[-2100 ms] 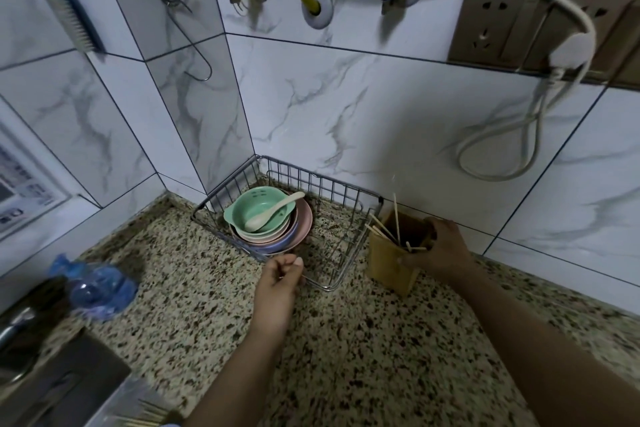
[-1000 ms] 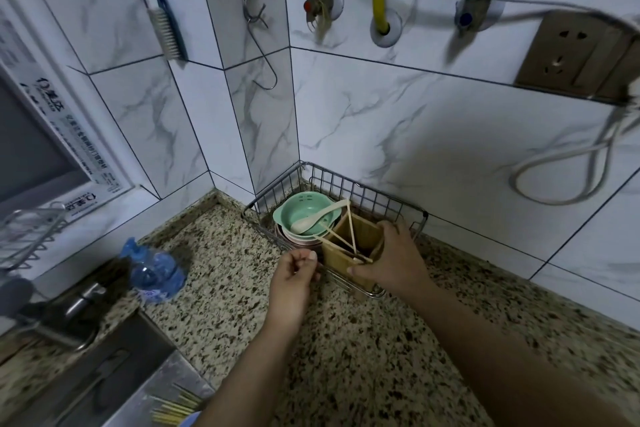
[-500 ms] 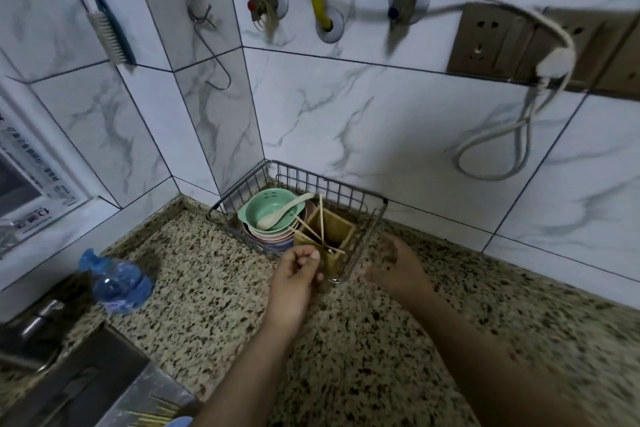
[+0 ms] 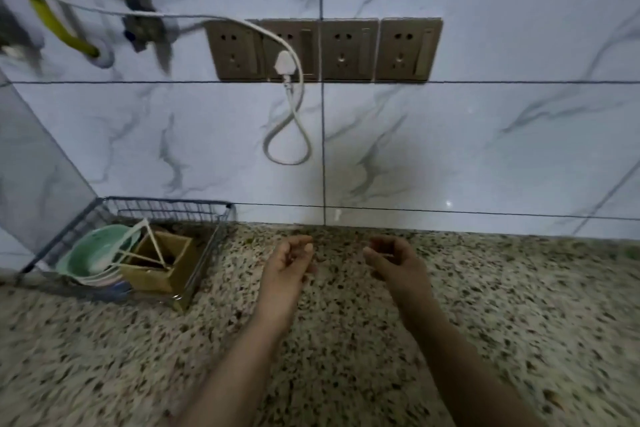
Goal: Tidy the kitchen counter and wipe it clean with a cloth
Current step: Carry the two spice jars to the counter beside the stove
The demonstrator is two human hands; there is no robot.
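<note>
The wooden holder (image 4: 162,265) now sits in the wire basket (image 4: 204,253), left of both loosely curled, empty hands' grip (image 4: 289,262) (image 4: 394,260) over the table (image 4: 519,305); light, stiff, best taken by its sides.

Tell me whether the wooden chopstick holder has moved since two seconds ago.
Yes. The wooden chopstick holder stood on the counter outside the wire basket; it now sits inside, beside the bowls.

White plug (image 4: 284,63) in wall socket (image 4: 290,49)
</note>
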